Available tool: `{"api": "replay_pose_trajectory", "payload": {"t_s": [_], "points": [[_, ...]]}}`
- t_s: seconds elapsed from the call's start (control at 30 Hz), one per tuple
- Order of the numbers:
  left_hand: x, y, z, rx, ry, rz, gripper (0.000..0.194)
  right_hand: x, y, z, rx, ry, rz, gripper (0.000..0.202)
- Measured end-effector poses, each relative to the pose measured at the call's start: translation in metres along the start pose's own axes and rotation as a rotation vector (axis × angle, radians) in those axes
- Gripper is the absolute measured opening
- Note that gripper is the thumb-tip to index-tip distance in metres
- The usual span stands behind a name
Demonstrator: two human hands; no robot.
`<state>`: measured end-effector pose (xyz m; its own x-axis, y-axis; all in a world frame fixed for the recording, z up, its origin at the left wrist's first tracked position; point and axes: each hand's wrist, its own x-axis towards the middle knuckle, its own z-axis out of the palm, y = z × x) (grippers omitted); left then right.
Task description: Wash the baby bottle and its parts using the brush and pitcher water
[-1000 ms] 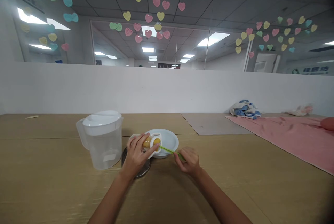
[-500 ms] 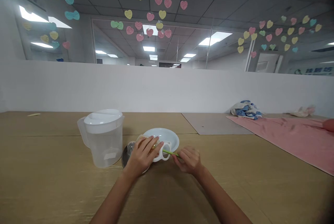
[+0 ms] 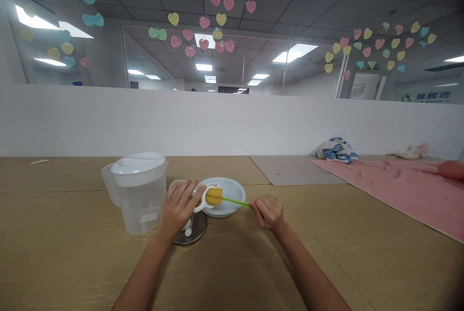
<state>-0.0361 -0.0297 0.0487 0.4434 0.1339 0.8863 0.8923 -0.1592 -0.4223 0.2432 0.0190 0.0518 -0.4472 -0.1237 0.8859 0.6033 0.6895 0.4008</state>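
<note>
My left hand is wrapped round a baby bottle with white loop handles, lying on its side with its mouth to the right. My fingers cover much of the bottle's body. In my right hand, a closed fist, is the thin green handle of a bottle brush. Its yellow sponge head sits at the bottle's mouth, partly showing outside. Behind the brush stands a white bowl. Below my left hand is a round metal tray with small white parts on it.
A translucent pitcher with a white lid stands close to my left hand. On the right lie a pink cloth and a crumpled blue-and-white cloth. A white wall runs along the table's back edge.
My right hand has drawn the brush to the right, so its yellow sponge head now shows at the bottle's mouth. My left hand has shifted left with the bottle, uncovering more of the tray.
</note>
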Motion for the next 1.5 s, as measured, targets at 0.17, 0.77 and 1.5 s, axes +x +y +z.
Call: {"api": "replay_pose_trajectory", "payload": {"t_s": [0.17,0.77,1.5], "points": [[-0.001,0.000,0.000,0.013,0.003,-0.007,0.035,-0.003,0.004,0.001,0.017,0.011,0.027,0.033],[-0.003,0.001,0.000,-0.022,-0.055,0.041,0.042,-0.015,0.013,0.008,0.205,0.055,0.257,0.034],[0.001,0.004,0.005,-0.108,-0.123,-0.749,0.050,-0.024,0.033,0.012,-0.270,-0.638,1.300,0.050]]}}
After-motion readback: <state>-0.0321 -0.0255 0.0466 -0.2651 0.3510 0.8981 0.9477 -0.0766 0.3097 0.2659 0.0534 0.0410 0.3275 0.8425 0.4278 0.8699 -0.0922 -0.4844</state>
